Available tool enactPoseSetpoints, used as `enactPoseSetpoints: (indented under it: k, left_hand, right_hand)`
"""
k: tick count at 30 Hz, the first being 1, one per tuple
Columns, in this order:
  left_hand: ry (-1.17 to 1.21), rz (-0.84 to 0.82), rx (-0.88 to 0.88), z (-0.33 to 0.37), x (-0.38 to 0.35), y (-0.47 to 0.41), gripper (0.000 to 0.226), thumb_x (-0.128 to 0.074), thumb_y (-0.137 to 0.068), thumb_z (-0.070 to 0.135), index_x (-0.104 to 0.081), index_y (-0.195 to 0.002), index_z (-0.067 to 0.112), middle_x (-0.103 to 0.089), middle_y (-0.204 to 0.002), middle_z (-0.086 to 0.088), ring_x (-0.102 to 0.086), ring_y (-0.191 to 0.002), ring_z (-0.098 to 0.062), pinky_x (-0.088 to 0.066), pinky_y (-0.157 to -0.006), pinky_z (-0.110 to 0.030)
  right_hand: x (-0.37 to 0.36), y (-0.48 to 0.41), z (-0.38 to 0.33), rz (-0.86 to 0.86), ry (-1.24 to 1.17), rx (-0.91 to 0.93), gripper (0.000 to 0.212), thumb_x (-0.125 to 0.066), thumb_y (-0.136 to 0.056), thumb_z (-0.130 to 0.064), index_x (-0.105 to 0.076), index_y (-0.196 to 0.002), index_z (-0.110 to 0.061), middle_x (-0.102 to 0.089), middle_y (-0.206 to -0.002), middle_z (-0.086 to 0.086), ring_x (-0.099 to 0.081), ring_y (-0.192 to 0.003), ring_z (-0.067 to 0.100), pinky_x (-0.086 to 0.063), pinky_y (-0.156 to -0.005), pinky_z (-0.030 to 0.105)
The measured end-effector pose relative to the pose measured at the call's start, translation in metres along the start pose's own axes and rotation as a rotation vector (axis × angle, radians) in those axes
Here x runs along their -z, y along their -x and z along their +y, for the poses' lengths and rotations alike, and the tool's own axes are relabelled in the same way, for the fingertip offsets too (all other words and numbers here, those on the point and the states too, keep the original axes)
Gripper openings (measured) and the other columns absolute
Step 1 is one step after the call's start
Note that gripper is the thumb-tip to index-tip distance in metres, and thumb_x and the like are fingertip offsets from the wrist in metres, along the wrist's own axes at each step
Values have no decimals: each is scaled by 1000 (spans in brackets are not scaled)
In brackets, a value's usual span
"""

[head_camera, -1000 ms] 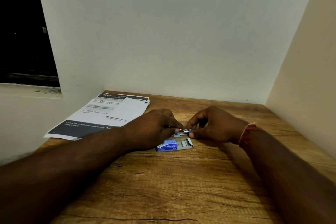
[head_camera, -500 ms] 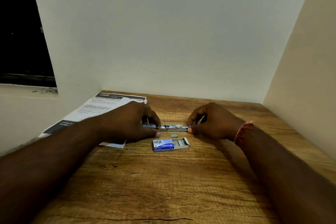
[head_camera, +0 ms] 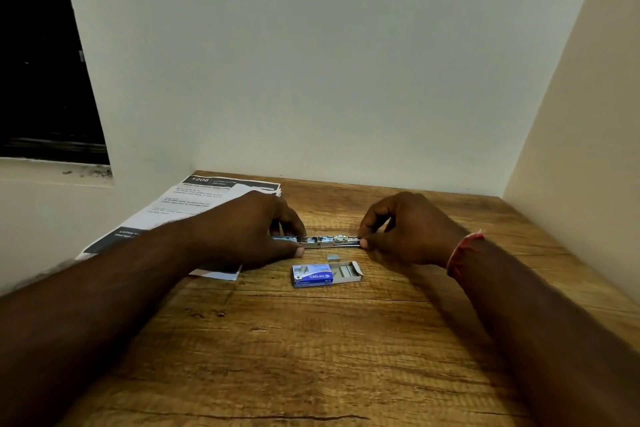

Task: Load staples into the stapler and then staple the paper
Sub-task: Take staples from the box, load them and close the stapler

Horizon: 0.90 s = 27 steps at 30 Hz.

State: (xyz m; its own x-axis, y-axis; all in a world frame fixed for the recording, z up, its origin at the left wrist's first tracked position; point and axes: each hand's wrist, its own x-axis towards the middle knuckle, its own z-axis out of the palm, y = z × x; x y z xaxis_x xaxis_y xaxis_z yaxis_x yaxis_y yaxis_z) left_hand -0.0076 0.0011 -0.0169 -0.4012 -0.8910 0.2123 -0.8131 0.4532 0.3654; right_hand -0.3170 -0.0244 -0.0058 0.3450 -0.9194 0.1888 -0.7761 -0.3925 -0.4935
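A small metal stapler (head_camera: 327, 241) lies swung fully open and flat on the wooden table, stretched between my hands. My left hand (head_camera: 249, 229) grips its left end, and my right hand (head_camera: 405, 229) pinches its right end. Just in front of it lies a small loose block of staples (head_camera: 333, 257). A blue staple box (head_camera: 313, 274) sits nearer to me, its grey inner tray (head_camera: 348, 270) slid out to the right with staples in it. Printed paper sheets (head_camera: 194, 204) lie at the left, partly under my left forearm.
The wooden table (head_camera: 311, 357) sits in a corner, with a white wall behind it and a cream wall on the right. At the far left are a dark window and its ledge. A red thread is tied round my right wrist (head_camera: 462, 251).
My hands have drawn apart, the left moving left over the papers. The stapler, bunched between them a second ago, now lies swung open at full length.
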Motion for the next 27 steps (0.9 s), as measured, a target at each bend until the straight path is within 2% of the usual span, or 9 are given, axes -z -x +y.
enactPoseSetpoints:
  k: [4,9,15,19,23,27]
  left_hand:
    - [-8,6,5,2,1,1,28,-87,-93,55,-85,-118,42,-74,-102,27,-69,-96,2,-52,-78,-19]
    - [-9,4,6,3,-1,2,28,-86,-94,54,-85,-119,42,-74,-106,25,-69,-98,0,-60,-85,-26]
    - [0,15,1,3,-3,3,22,-85,-96,51,-85,-116,43,-74,-104,23,-69,-97,1,-58,-82,-23]
    - [22,59,-20,5,-1,3,33,-86,-93,55,-79,-124,47,-72,-112,25,-68,-100,2,-57,-84,-24]
    - [91,92,-116,11,8,6,25,-90,-87,57,-81,-106,44,-74,-101,22,-69,-96,-3,-58,-75,-29]
    - [119,-14,-196,25,16,14,29,-92,-84,62,-83,-93,36,-78,-92,15,-71,-87,-10,-58,-72,-37]
  right_hand:
    - [0,1,-1,-5,10,0,12,-95,-85,-23,-85,-88,-29,-79,-96,-16,-69,-88,-1,-52,-76,23]
    - [-1,-1,-2,-23,17,-10,12,-93,-87,-23,-84,-86,-30,-79,-98,-17,-68,-91,1,-55,-84,30]
    - [-3,0,-6,-2,62,-15,11,-93,-87,-24,-84,-86,-30,-77,-97,-19,-67,-89,1,-53,-78,30]
    - [-4,6,-11,83,30,70,20,-96,-83,-29,-81,-94,-36,-77,-100,-23,-71,-84,8,-58,-76,29]
    - [-9,11,-25,-5,-30,214,22,-95,-85,-25,-80,-91,-39,-80,-94,-21,-69,-79,8,-57,-72,25]
    - [-16,14,-31,-58,-6,255,25,-93,-87,-20,-81,-90,-42,-81,-90,-19,-71,-78,-2,-57,-75,22]
